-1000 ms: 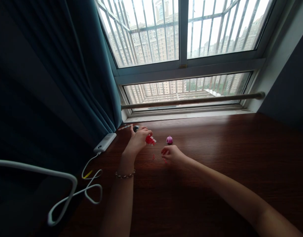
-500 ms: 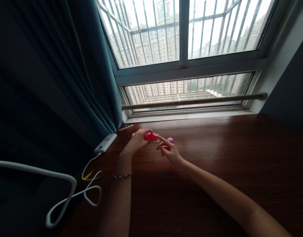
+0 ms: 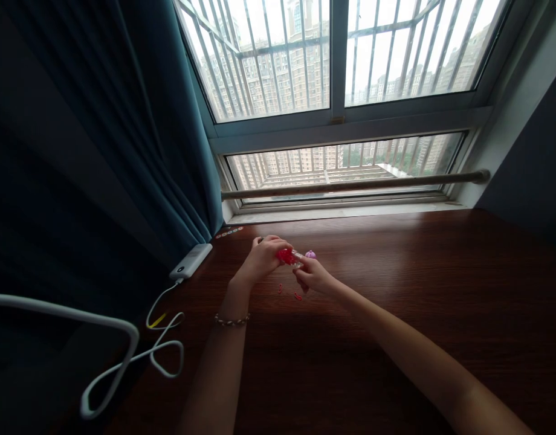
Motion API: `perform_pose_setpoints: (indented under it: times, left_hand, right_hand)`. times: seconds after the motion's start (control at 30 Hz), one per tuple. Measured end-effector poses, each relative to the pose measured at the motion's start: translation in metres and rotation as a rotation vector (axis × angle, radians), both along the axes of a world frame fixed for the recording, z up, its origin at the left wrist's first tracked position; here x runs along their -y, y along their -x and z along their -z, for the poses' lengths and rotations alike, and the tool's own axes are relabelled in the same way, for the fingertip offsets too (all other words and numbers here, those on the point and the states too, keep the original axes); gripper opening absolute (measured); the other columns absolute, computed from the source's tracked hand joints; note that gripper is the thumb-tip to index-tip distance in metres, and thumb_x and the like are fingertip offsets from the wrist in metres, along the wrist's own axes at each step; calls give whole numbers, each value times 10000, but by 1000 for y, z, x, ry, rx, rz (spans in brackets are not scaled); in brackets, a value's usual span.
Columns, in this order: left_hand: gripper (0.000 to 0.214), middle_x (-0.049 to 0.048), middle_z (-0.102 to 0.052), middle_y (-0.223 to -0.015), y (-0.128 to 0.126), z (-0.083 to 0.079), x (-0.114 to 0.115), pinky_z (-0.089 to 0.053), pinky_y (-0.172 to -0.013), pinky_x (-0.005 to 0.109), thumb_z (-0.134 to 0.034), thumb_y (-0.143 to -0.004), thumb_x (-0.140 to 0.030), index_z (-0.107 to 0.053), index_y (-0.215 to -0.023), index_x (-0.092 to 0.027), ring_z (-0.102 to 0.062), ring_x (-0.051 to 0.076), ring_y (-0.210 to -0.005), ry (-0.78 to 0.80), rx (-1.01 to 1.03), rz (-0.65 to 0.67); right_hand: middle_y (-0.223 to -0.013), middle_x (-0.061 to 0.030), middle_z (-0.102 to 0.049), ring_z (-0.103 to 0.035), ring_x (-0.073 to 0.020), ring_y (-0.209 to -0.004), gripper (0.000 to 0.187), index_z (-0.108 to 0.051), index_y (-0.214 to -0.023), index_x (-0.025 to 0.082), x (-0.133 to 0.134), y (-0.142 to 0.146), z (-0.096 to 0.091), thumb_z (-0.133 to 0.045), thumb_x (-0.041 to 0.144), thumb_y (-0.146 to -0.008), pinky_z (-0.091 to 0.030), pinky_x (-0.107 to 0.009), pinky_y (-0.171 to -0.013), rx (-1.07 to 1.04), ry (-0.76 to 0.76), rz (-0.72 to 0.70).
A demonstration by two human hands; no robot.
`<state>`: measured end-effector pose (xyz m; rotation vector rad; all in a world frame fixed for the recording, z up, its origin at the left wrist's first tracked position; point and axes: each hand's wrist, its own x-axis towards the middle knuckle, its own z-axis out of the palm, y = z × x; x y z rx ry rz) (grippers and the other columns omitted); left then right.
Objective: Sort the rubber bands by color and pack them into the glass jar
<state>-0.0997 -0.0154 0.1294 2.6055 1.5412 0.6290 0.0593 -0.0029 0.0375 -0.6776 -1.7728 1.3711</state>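
Observation:
My left hand (image 3: 265, 261) is wrapped around a small clear bottle (image 3: 287, 256) with red contents, which lies tilted sideways just above the table. At the bottle's clear right end, the thumb and fingers of my right hand (image 3: 313, 275) are closed on it. Part of the bottle is hidden by my fingers. Behind my right hand, a small purple piece (image 3: 310, 254) stands on the table. Two thin red loops (image 3: 298, 296) lie on the wood below my hands; their exact kind is too small to tell.
The dark brown wooden table (image 3: 396, 314) reaches to the window sill. To the left lie a white power bank (image 3: 191, 261) with a white cable (image 3: 169, 345) and a row of small round stickers (image 3: 229, 232). A blue curtain (image 3: 169, 121) hangs beside them.
My left hand and the bottle have moved slightly right. My right hand has gone from an outstretched index finger at the bottle's end to a closed grip on it.

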Motion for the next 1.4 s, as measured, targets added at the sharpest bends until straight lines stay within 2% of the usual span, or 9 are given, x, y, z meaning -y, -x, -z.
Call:
perform_pose_setpoints:
  times: [0.23,0.4,0.6,0.7,0.93,1.07,1.17,1.23,1.4]
  left_hand:
    - [249,16,-652,-1016,10,-3,-3,-240,-966,411,-584,-725,-217,-644,-961,-270,-481,233,-1027,-24,-29,46]
    - [285,33,-644,-1025,16,-2,-6,-325,-921,359,-584,-715,-187,-649,-986,-245,-494,219,-1005,21,3,65]
    - [307,34,-647,-1013,17,4,-6,-369,-875,327,-619,-692,-214,-654,-994,-254,-495,224,-1014,53,48,31]
    - [302,33,-649,-994,16,4,-5,-368,-864,331,-627,-682,-228,-659,-980,-259,-502,229,-997,61,31,4]
    - [269,52,-605,-990,27,0,-1,-261,-940,471,-570,-702,-197,-667,-938,-281,-474,266,-1021,-2,-75,-120]
    - [287,60,-598,-985,34,1,-2,-189,-987,514,-559,-685,-157,-674,-918,-279,-458,275,-1033,-22,-74,-152]
    - [318,67,-602,-979,33,2,-4,-137,-1005,529,-528,-674,-101,-681,-895,-272,-444,270,-1051,-46,-85,-151]
    - [336,63,-605,-970,31,2,-4,-123,-999,543,-515,-671,-80,-682,-885,-278,-441,265,-1058,-61,-87,-141]
    - [309,58,-610,-974,24,-1,-1,-236,-946,508,-544,-684,-128,-675,-920,-279,-460,270,-1052,-23,-39,-99]
  right_hand:
    - [-382,84,-437,-401,-55,-315,288,-595,-926,134,-2,-11,-12,-503,369,-787,-311,-152,-341,-3,-135,-26]
    - [-370,71,-400,-346,-44,-315,310,-629,-693,133,2,-7,-14,-599,441,-715,-261,-171,-342,-32,-157,168]
    - [-482,43,-481,-378,-54,-362,310,-670,-839,165,9,1,-4,-652,430,-680,-291,-183,-364,-46,-188,419]
    - [-540,17,-545,-436,-74,-376,309,-645,-809,164,9,4,3,-667,435,-662,-321,-191,-363,-13,-165,490]
    - [-518,27,-532,-448,-79,-369,262,-625,-784,168,-2,0,25,-621,419,-708,-333,-190,-362,68,-148,415]
    - [-555,28,-552,-473,-77,-450,238,-643,-829,163,-4,0,34,-673,330,-662,-351,-180,-430,166,-192,341]
    - [-536,43,-522,-447,-70,-473,346,-654,-915,168,-1,2,34,-714,335,-617,-343,-179,-459,176,-215,293]
    - [-523,51,-487,-415,-61,-452,387,-637,-981,161,2,2,30,-679,371,-659,-325,-177,-440,126,-203,280]
    - [-651,34,-518,-392,-33,-423,476,-510,-1200,198,9,3,21,-580,359,-757,-306,-162,-395,-80,-121,168]
